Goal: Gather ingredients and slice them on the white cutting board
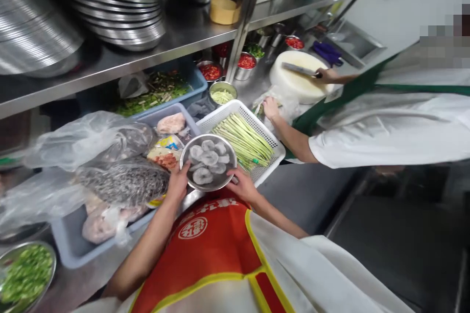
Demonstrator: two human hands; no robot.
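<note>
A round metal bowl [183, 161] is held in front of my red apron by both hands. Inside lie several grey-white curled pieces [209, 158] that look like raw shrimp. My left hand [178, 181] grips the bowl's left rim, and my right hand [241, 183] grips its lower right rim. Just beyond the bowl, a white perforated basket [278, 152] holds long green stalks [244, 139]. Left of my left hand, a blue-grey bin [69, 249] contains bagged food, including a clear bag of dark shreds [127, 181] and pale raw meat [97, 225].
At the right, a co-worker's hand [325, 76] holds a cleaver [297, 68] over a round white chopping block [281, 80]; their other hand [270, 107] touches a plastic bag. Stacked metal plates [121, 5] fill the shelf overhead. Chopped greens [27, 274] sit in a bowl at lower left.
</note>
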